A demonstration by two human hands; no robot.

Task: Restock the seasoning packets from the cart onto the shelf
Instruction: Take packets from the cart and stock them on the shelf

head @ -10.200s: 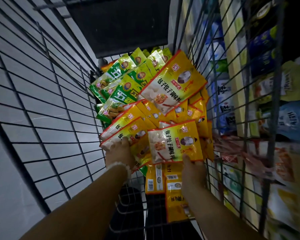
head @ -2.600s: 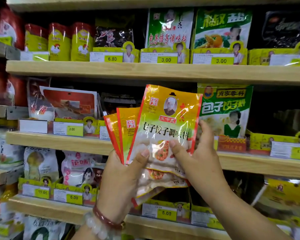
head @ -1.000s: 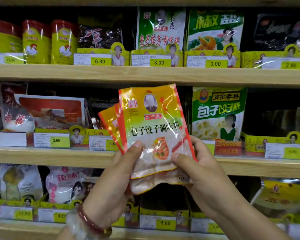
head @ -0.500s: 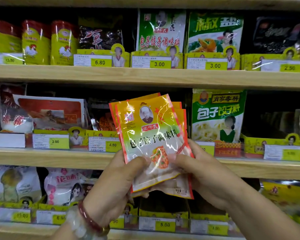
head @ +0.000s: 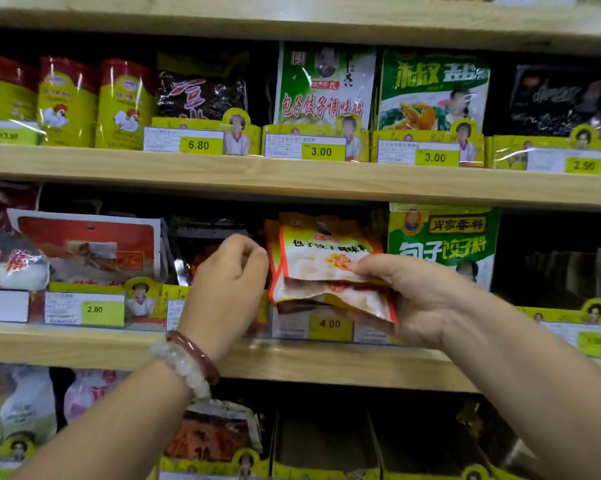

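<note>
Glossy plastic seasoning packets (head: 321, 261); matt wooden shelf (head: 292, 181).

Yellow price tags on the upper shelf (head: 292, 181) read 6.80 (head: 198, 145), 3.00 (head: 321, 151), 3.00 (head: 435, 157) and 2.50 (head: 584, 165). Middle-shelf tags showed 2.00 (head: 94, 309) and 4.00 (head: 330, 323).

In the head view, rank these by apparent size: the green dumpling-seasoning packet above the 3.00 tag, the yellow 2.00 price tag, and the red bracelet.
1. Green dumpling-seasoning packet, on the upper shelf: largest by far.
2. Yellow 2.00 price tag.
3. Red bracelet: looks about the same as the tag. It is nearer the camera and partly hidden round the wrist, so I leave these two unranked.
</note>
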